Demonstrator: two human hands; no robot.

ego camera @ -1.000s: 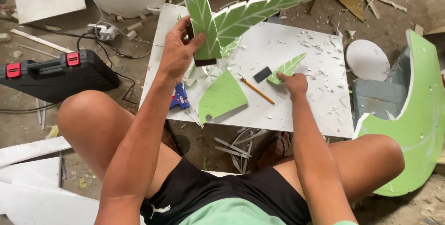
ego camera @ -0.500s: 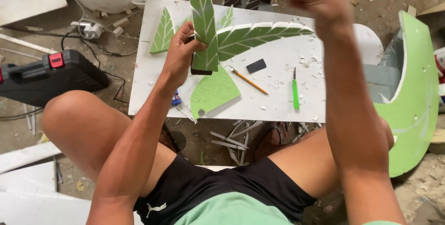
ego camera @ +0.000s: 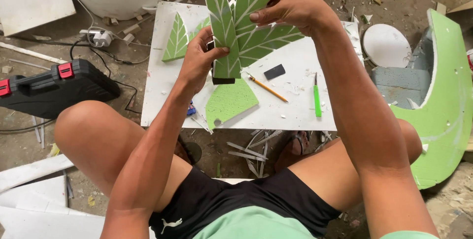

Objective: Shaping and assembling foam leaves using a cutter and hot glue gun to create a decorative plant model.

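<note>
A white board [ego camera: 167,96] on the floor carries a green wedge [ego camera: 229,102] at its near edge, a pencil [ego camera: 267,88] and a green knife [ego camera: 317,101]. Above it, left hand [ego camera: 199,61] and right hand [ego camera: 290,7] grip foam leaves [ego camera: 236,27].

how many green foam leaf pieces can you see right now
5, maybe more hidden: three held together by left hand and right hand, one veined leaf lying on the white board, one plain piece.
</note>
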